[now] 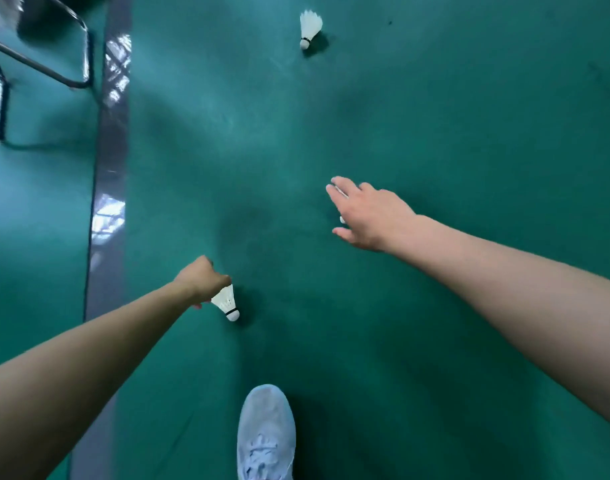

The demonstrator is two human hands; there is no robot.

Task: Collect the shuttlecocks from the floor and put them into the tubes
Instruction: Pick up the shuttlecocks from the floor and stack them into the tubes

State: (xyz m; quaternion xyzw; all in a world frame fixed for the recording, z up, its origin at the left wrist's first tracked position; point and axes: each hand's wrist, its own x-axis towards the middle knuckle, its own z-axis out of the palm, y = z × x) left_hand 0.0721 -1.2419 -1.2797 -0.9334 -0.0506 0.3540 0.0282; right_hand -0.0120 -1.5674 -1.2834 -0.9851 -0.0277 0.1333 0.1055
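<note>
My left hand (201, 280) pinches a white shuttlecock (225, 301) by its feather skirt, cork pointing down and to the right, just above the green floor. My right hand (367, 213) reaches forward with its fingers stretched over a second shuttlecock (342, 220). Only slivers of white show at the fingertips and between thumb and forefinger, so any grip is hidden. A third shuttlecock (310, 27) lies on the floor far ahead, cork toward me. No tube is in view.
A grey court line (109, 188) runs up the left side of the green floor (435, 116). A metal chair frame (37, 64) stands beyond it at the top left. My pale blue shoe (265, 434) is planted at the bottom centre.
</note>
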